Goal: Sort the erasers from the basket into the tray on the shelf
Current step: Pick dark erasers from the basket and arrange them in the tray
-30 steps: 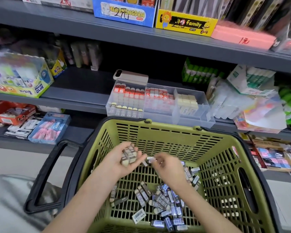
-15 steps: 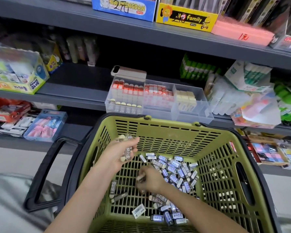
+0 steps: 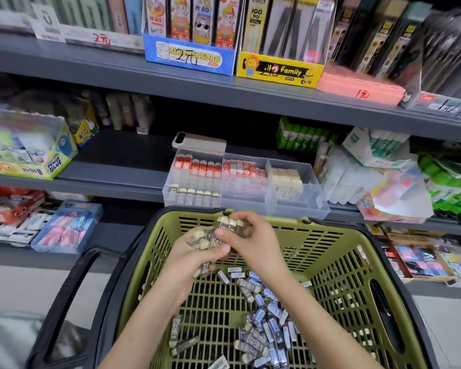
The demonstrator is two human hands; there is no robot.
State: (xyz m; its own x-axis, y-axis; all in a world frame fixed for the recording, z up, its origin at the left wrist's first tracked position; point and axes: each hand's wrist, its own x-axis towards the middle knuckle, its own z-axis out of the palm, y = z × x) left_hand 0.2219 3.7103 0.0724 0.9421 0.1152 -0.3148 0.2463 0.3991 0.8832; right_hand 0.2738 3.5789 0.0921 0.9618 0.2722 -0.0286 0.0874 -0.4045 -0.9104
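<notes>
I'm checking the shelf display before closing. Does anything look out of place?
A phone in a pale case lies at the back left corner of the clear tray, among stationery stock; it looks like a personal item, not merchandise.

The middle shelf point(image 3: 112, 179) is carrying a clear tray point(image 3: 298, 206) at its front edge, with a glue display box point(image 3: 24, 158) sitting well to the left and plastic packets point(image 3: 370, 182) lying just beside the tray on the right. The upper shelf point(image 3: 171, 83) is bearing a blue box point(image 3: 189, 58), a yellow box point(image 3: 277, 70) and a pink box point(image 3: 357, 86) side by side.
</notes>
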